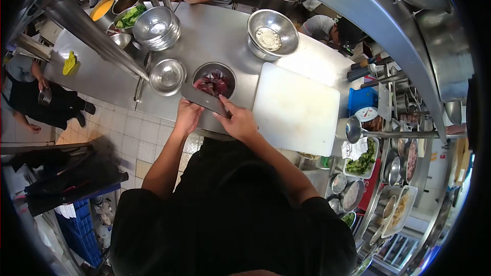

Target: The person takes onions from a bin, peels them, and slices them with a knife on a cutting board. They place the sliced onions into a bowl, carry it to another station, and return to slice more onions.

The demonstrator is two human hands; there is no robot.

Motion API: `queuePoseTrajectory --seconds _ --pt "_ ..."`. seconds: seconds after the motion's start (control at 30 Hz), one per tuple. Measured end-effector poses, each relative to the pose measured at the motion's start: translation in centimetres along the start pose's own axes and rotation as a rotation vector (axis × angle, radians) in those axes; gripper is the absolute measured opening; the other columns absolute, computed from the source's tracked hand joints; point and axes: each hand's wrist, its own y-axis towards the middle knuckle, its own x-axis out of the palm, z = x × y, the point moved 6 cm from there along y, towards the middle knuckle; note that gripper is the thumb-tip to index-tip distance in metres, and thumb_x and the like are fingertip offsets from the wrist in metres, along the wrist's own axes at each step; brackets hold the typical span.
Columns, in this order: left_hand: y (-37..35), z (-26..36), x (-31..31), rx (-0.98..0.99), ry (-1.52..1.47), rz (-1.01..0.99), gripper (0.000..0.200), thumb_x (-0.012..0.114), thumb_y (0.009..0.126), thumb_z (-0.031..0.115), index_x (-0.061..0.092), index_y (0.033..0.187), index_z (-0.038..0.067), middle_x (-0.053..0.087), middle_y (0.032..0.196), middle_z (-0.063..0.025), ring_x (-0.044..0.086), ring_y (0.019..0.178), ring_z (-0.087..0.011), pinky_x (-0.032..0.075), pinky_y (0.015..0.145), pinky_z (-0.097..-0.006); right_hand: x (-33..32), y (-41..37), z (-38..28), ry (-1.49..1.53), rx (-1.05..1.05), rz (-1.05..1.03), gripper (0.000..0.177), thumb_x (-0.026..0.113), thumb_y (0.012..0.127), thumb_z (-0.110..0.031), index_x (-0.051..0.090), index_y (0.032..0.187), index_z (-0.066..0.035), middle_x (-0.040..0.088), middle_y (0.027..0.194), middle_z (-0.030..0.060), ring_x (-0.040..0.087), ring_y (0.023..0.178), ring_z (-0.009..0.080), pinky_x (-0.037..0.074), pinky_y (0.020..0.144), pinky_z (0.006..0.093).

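Note:
A cleaver (203, 98) lies slantwise over the near rim of a steel bowl (233, 74), its broad grey blade uppermost. Dark red pieces of what looks like raw meat or offal (217, 83) fill the bowl, partly hidden by the blade. My right hand (239, 120) is closed at the right end of the cleaver, its fingers against the metal. At the near left edge of the blade, my left hand (188, 116) has its fingers bent and pressed to it; some fingertips are hidden.
A white cutting board (296, 107) lies right of the bowl, with a perforated steel colander (273, 30) behind it. Left stand a steel bowl (167, 76) and stacked bowls (156, 28). A metal post (97, 41) crosses the left side. Other people are around the counter.

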Motion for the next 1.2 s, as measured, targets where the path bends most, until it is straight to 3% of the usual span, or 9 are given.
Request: queuePoseTrajectory --seconds 0.27,0.4,0.5,0.57,0.7,0.87,0.97,1.13,1.2 --pt "0.3 0.2 -1.1 0.038 0.116 0.035 0.053 0.053 0.089 -0.013 0.050 0.140 0.000 0.066 0.122 -0.0089 0.065 0.108 -0.0175 0.052 0.093 -0.0307 0.5 -0.3 0.2 0.003 0.126 -0.028 0.061 0.058 0.095 -0.055 0.056 0.142 -0.016 0.061 0.064 0.0238 0.062 0.064 0.0457 0.049 0.063 0.0519" --pt "0.1 -0.7 -0.8 0.048 0.363 -0.008 0.056 0.053 0.086 -0.014 0.051 0.141 -0.001 0.065 0.126 -0.0089 0.063 0.114 -0.0173 0.050 0.098 -0.0324 0.5 0.5 -1.0 -0.046 0.109 0.000 0.063 0.057 0.096 -0.057 0.056 0.141 -0.014 0.062 0.067 0.0255 0.064 0.069 0.0467 0.050 0.065 0.0527" --pt "-0.2 -0.6 -0.1 0.133 0.350 0.059 0.034 0.059 0.088 -0.010 0.062 0.120 -0.001 0.069 0.113 -0.0058 0.064 0.100 -0.0126 0.049 0.088 -0.0263 1.2 1.3 -0.9 -0.061 0.134 0.010 0.062 0.056 0.096 -0.056 0.056 0.140 -0.012 0.064 0.071 0.0266 0.065 0.073 0.0477 0.050 0.067 0.0526" --pt "-0.2 -0.8 -0.2 0.165 0.389 0.062 0.035 0.060 0.088 -0.009 0.062 0.122 -0.001 0.069 0.112 -0.0052 0.064 0.099 -0.0125 0.049 0.087 -0.0261 1.5 1.6 -0.9 -0.044 0.186 -0.007 0.061 0.055 0.097 -0.054 0.057 0.139 -0.010 0.066 0.078 0.0280 0.065 0.077 0.0479 0.051 0.070 0.0515" --pt "-0.8 -0.6 0.6 0.139 0.549 0.115 0.046 0.064 0.086 -0.009 0.057 0.131 -0.001 0.067 0.117 -0.0067 0.063 0.104 -0.0144 0.050 0.089 -0.0276 2.2 2.1 -0.4 0.226 0.209 0.020 0.058 0.052 0.101 -0.051 0.059 0.130 -0.002 0.069 0.093 0.0248 0.069 0.088 0.0360 0.052 0.079 0.0427" --pt "-1.1 -2.3 1.1 0.370 0.700 0.164 0.063 0.069 0.081 -0.009 0.049 0.140 -0.003 0.060 0.133 -0.0172 0.061 0.117 -0.0224 0.048 0.100 -0.0319 3.4 3.3 0.6 0.594 0.212 0.123 0.061 0.050 0.102 -0.053 0.061 0.117 0.006 0.069 0.099 0.0137 0.063 0.097 0.0190 0.049 0.086 0.0326" --pt "-1.8 -2.2 2.1 0.400 0.765 0.110 0.064 0.069 0.080 -0.010 0.050 0.140 -0.001 0.058 0.135 -0.0187 0.059 0.122 -0.0251 0.045 0.105 -0.0340 4.3 4.2 1.9 0.865 0.314 0.172 0.063 0.049 0.102 -0.056 0.065 0.107 0.005 0.069 0.087 0.0122 0.066 0.075 0.0234 0.051 0.067 0.0323" --pt "0.0 -1.8 -0.8 0.021 -0.128 -0.048 0.049 0.061 0.090 -0.006 0.054 0.137 0.003 0.060 0.129 -0.0102 0.060 0.117 -0.0201 0.048 0.101 -0.0338 4.1 3.6 3.4 1.046 0.635 -0.139 0.074 0.035 0.094 -0.078 0.050 0.075 -0.008 0.042 0.052 0.0008 0.038 0.039 0.0112 0.032 0.037 0.0295" --pt "0.3 -1.4 -0.7 -0.018 -0.086 -0.018 0.046 0.060 0.093 -0.002 0.053 0.138 0.003 0.059 0.130 -0.0104 0.060 0.117 -0.0214 0.050 0.101 -0.0344 4.0 3.8 3.2 0.985 0.613 -0.150 0.074 0.036 0.094 -0.078 0.051 0.077 -0.007 0.042 0.052 0.0010 0.040 0.039 0.0116 0.032 0.038 0.0296"
